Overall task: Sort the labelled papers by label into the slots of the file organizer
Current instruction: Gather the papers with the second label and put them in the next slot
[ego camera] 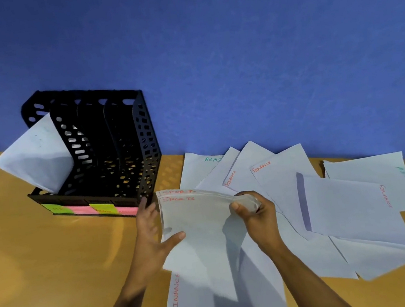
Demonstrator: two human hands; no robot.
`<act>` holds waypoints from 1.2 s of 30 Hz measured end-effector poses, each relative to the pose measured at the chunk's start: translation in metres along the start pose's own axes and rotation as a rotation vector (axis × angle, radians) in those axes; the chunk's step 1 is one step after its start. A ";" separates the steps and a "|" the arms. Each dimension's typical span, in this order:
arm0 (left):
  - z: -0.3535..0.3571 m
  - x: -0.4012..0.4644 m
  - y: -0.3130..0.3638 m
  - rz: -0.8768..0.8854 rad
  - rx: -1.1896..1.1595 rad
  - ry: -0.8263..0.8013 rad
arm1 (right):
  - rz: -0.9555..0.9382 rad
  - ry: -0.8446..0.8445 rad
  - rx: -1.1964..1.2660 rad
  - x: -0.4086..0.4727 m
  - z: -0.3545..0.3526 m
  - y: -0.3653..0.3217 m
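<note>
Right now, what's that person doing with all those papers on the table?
A person is sorting labelled paper sheets. Both the left hand and the right hand hold a small stack of white sheets marked SPORTS in red, lifted above the wooden table. The black plastic file organizer stands to the left with one white sheet leaning in its leftmost slot. More sheets marked FINANCE and ADMIN lie spread on the table.

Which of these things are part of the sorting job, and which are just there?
Part of the job:
SPORTS sheets, held by left hand and right hand
black file organizer
loose FINANCE and ADMIN sheets
sheet already in the leftmost slot

Just there:
wooden table
blue wall
</note>
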State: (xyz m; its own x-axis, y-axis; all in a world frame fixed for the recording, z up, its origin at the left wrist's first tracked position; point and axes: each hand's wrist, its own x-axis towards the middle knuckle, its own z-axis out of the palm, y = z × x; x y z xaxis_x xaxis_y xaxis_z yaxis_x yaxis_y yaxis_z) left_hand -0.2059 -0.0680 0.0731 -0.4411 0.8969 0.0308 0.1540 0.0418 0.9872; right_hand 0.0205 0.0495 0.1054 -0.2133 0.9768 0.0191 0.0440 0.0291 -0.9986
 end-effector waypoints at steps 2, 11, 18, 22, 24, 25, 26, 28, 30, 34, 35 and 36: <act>0.001 -0.002 -0.005 -0.026 0.052 -0.062 | -0.005 -0.005 0.028 0.001 -0.002 -0.006; 0.022 -0.006 0.028 -0.108 -0.138 0.072 | -0.146 -0.023 0.118 -0.005 -0.001 -0.043; 0.043 -0.012 0.047 -0.034 -0.260 0.251 | -0.072 -0.007 -0.045 -0.023 0.001 -0.007; 0.052 -0.011 0.051 -0.055 -0.233 0.237 | -0.033 0.029 -0.076 -0.023 0.004 0.003; 0.059 -0.010 0.051 -0.091 -0.220 0.276 | -0.051 0.055 -0.073 -0.025 0.011 0.004; 0.064 -0.010 0.052 -0.093 -0.213 0.297 | -0.056 0.074 -0.064 -0.028 0.015 0.005; 0.069 -0.011 0.054 -0.084 -0.203 0.314 | -0.058 0.095 -0.049 -0.032 0.020 0.007; 0.079 -0.014 0.062 -0.054 -0.185 0.330 | -0.047 0.133 -0.009 -0.039 0.031 0.010; 0.085 -0.018 0.069 -0.019 -0.203 0.338 | -0.047 0.147 0.048 -0.046 0.040 0.010; 0.086 -0.027 0.067 0.101 -0.178 0.319 | -0.056 0.124 0.133 -0.052 0.046 0.010; 0.087 -0.030 0.061 0.108 -0.156 0.300 | -0.028 0.110 0.146 -0.053 0.045 0.014; 0.087 -0.033 0.053 0.091 -0.141 0.282 | -0.002 0.089 0.142 -0.054 0.045 0.019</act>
State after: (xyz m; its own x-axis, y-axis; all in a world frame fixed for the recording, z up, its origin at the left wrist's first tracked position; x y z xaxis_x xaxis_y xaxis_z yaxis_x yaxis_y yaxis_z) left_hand -0.1064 -0.0574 0.1104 -0.6621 0.7358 0.1422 0.0882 -0.1120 0.9898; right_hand -0.0105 -0.0125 0.0830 -0.1253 0.9919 0.0187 -0.0960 0.0066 -0.9954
